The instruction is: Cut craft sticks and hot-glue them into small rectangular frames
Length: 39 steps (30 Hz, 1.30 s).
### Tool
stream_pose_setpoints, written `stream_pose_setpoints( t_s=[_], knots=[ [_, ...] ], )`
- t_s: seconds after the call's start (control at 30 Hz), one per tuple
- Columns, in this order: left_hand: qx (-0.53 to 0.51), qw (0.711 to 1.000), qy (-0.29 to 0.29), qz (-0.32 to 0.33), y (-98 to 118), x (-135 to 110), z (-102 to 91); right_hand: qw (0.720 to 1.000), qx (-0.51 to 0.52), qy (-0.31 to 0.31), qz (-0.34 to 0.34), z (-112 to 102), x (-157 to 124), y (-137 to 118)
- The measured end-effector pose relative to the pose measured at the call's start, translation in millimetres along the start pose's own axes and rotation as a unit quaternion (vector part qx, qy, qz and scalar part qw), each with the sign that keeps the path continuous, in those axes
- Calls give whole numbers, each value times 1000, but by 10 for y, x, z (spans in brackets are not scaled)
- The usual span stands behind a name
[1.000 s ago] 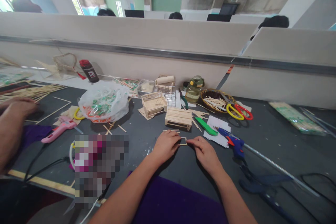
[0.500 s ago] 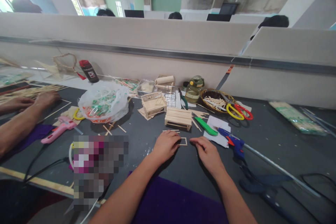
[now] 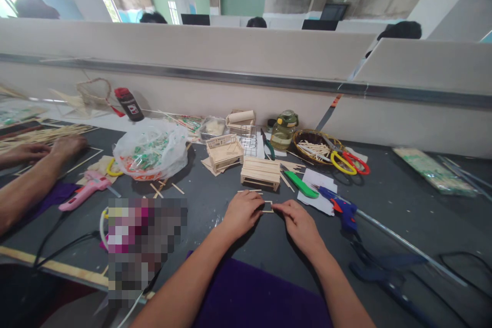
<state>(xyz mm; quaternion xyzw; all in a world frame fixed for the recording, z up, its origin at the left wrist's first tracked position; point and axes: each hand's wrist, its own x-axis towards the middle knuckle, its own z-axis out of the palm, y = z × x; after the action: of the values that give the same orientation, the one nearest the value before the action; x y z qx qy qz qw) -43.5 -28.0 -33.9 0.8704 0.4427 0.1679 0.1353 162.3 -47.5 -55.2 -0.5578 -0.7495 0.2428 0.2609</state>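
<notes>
- Clearly at far left, a co-worker's two hands (image 3: 67, 147) rest over thin pale sticks on the dark grey tabletop (image 3: 384, 200).
- Nearer, a pink plastic glue gun (image 3: 87, 188) lies on its side.
- Next comes a crumpled, translucent white plastic bag (image 3: 154, 151) with green and orange showing.
- Right of it, a small pale wooden model with low railed sides (image 3: 226, 154) stands behind the person's hands.
- The left hand (image 3: 243, 211) has its fingers close together, holding the left end of a tiny rectangular frame of pale wooden sticks (image 3: 268, 211), flat on the tabletop.
- Just behind that frame stands a slatted, pale wooden bench-shaped model (image 3: 261, 170).
- The right hand (image 3: 302, 220) touches the frame's right end with narrowed fingertips; whether they pinch it, I cannot tell.
- Beyond the right hand lie a green-handled cutter (image 3: 302, 184) and a blue glue gun (image 3: 348, 215).
- Farthest right, a clear packet of pale sticks (image 3: 434, 171) lies flat.
</notes>
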Motion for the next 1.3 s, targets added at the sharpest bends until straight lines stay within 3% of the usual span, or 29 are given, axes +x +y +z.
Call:
stream_pose_setpoints(
  t_s=[0.27, 0.4, 0.53, 0.6, 0.77, 1.0, 1.3],
  knots=[
    [-32, 999, 17, 1, 11, -13, -11, 999, 46, 14, -3, -45, -5, -21],
    [-119, 990, 79, -14, -47, -44, -98, 997, 71, 35, 1, -66, -20, -38],
    [-165, 968, 169, -84, -255, -86, -204, 995, 80, 66, 0, -65, -37, -29],
    [-158, 960, 186, -140, -377, -110, -233, 994, 79, 81, 0, -61, -43, -20],
    [-145, 956, 135, -218, -516, -154, -243, 993, 73, 93, 0, -45, -43, -23],
    [-126, 972, 26, -198, -429, -158, -246, 995, 57, 86, 5, -41, -37, -45],
    [-74, 986, 4, -149, -377, -152, -180, 987, 47, 151, -7, -119, -69, -70]
  ],
)
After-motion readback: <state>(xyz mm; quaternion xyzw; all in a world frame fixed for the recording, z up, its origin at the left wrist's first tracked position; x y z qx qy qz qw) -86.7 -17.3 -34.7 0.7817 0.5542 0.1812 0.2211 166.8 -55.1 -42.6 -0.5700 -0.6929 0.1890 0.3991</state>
